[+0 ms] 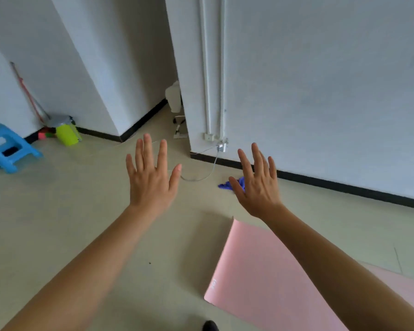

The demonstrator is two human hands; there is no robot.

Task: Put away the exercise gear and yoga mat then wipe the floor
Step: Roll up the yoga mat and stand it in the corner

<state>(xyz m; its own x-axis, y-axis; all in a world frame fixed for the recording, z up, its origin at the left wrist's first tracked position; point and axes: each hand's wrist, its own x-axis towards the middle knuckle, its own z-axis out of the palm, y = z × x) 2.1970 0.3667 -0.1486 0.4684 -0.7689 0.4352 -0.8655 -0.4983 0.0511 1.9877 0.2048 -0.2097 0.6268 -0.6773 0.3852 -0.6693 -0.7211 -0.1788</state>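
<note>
A pink yoga mat (pixel 256 271) lies flat on the beige floor at the lower right, its near corner below my right forearm. A crumpled blue cloth (pixel 227 185) lies on the floor by the wall, partly hidden behind my right hand. My left hand (pixel 152 177) is raised in mid-air with fingers spread and straight, holding nothing. My right hand (pixel 258 185) is raised likewise, fingers spread, empty, in front of the cloth.
A blue plastic stool (pixel 7 146) stands at the far left. Beside it are a green bucket (pixel 66 134) and a red-handled mop (pixel 26 91) leaning in the corner. A grey cable (pixel 206 173) runs from a wall plug (pixel 222 146) across the floor. A white container (pixel 173 96) sits behind the wall corner.
</note>
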